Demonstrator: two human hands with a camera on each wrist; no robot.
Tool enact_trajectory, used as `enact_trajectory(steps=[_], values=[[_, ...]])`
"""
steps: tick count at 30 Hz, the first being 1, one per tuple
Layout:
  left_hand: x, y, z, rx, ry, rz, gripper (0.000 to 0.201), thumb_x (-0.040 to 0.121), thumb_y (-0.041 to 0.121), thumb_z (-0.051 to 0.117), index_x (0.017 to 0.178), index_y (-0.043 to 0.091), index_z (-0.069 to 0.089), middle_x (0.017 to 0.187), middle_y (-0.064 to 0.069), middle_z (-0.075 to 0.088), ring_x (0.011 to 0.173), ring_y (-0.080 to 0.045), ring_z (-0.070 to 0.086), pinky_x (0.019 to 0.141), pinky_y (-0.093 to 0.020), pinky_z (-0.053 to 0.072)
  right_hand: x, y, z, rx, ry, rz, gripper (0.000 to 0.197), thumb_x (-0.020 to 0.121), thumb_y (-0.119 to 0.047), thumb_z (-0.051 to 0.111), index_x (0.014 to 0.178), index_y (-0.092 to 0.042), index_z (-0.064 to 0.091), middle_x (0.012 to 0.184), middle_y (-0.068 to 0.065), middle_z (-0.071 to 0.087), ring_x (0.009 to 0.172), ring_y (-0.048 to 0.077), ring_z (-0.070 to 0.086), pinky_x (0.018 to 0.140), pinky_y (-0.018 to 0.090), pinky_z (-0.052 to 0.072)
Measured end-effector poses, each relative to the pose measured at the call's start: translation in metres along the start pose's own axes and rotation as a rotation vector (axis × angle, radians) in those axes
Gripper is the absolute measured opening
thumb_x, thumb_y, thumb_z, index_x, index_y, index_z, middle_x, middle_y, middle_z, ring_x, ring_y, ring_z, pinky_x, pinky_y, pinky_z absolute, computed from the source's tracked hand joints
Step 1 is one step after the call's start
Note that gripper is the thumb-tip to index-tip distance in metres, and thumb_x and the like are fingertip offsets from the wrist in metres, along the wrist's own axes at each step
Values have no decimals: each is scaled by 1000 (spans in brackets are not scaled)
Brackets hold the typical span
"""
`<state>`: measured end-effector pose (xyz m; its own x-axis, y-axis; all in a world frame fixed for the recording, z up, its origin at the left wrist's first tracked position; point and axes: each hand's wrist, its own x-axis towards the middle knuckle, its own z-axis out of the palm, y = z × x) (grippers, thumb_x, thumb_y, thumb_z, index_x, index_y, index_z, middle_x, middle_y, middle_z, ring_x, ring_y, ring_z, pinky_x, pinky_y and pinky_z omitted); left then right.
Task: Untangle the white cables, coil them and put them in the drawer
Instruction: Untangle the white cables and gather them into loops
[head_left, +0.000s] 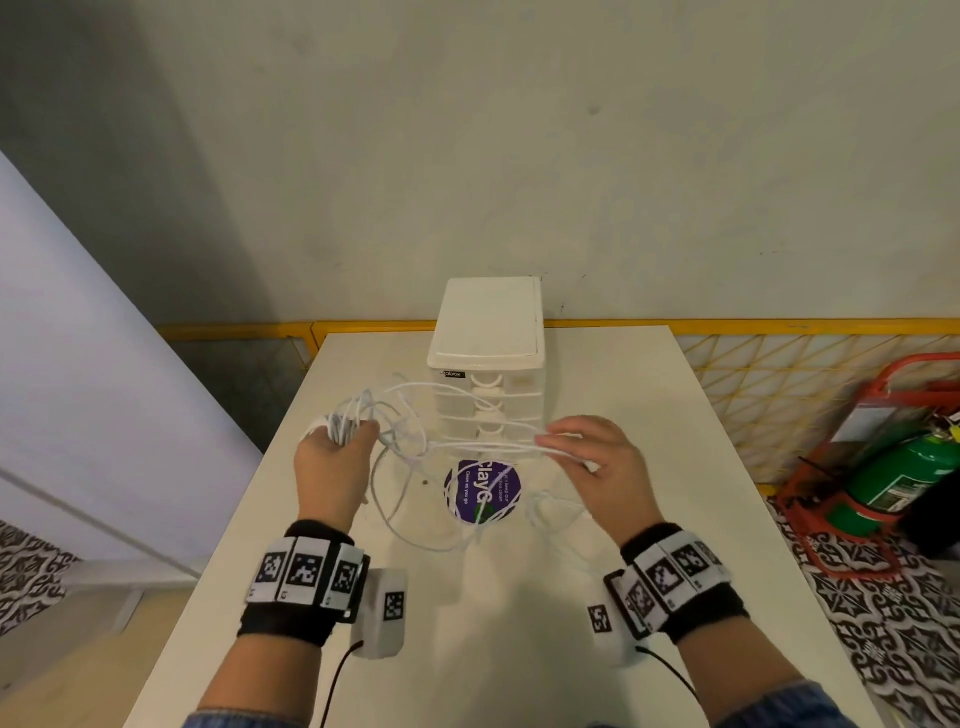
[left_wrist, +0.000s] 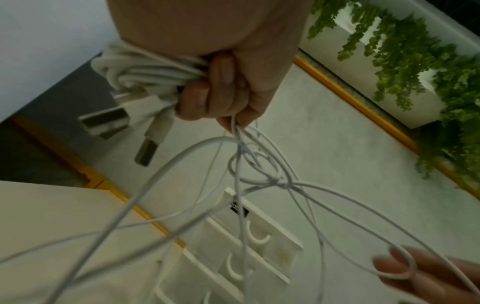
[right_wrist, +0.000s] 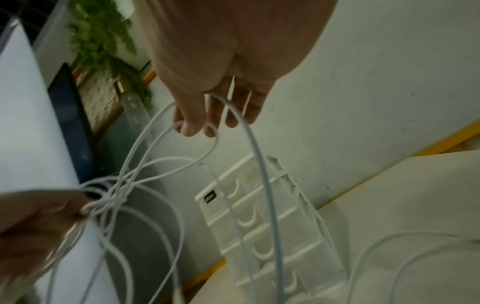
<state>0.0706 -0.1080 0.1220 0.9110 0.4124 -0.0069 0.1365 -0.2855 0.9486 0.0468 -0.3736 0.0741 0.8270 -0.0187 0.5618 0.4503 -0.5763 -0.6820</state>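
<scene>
Tangled white cables (head_left: 415, 441) hang in loops between my two hands above the white table (head_left: 675, 467). My left hand (head_left: 337, 447) grips a bunched coil of cable (left_wrist: 145, 76) with two USB plugs (left_wrist: 114, 121) sticking out. A knot of strands (left_wrist: 275, 181) sits just beyond its fingers. My right hand (head_left: 576, 447) pinches several strands (right_wrist: 215, 131) pulled taut to the right. The white drawer unit (head_left: 488, 364) stands behind the cables with its drawers (right_wrist: 259, 224) all closed.
A round purple sticker (head_left: 483, 491) lies on the table under the cables. A yellow mesh fence (head_left: 779, 374) runs behind the table. A green fire extinguisher in a red stand (head_left: 893, 467) is on the floor at the right. A wall rises at the left.
</scene>
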Motion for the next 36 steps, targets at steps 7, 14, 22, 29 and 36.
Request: enact_trajectory(steps=[7,14,22,29,36], values=[[-1,-1,0,-107,-85,-87,27,85,17,63,65,12,45,56,-6,44,50,-20,39,54,-28,38,2,0,-24,267,-78,492,15,69,-21,79,81,-28,74,51,-4,47,53,10,42,60,24,39],[-14,1,21,-188,-193,-124,29,84,16,65,64,10,44,52,-8,37,45,-19,32,46,-25,35,13,-24,-18,15,-192,277,66,73,-59,57,132,-31,47,102,-14,60,96,-2,55,85,12,39],[-28,7,33,-210,-262,-108,36,84,12,66,57,10,41,48,-6,34,41,-17,30,34,-17,31,-2,-52,27,-31,-534,302,39,85,-32,65,122,-23,61,84,-6,71,68,3,60,81,24,48],[-8,2,0,-130,-102,-144,27,85,19,66,69,11,46,60,-7,44,51,-19,39,43,-22,40,1,-7,-7,-283,-219,345,24,83,-13,61,103,-21,73,90,-9,73,85,8,66,75,12,39],[6,0,-25,-318,14,-148,31,86,15,65,65,17,43,56,-5,37,49,-17,30,52,-29,30,-42,63,-41,-607,-340,766,27,91,-15,49,108,-26,67,119,0,64,103,20,60,86,27,46]])
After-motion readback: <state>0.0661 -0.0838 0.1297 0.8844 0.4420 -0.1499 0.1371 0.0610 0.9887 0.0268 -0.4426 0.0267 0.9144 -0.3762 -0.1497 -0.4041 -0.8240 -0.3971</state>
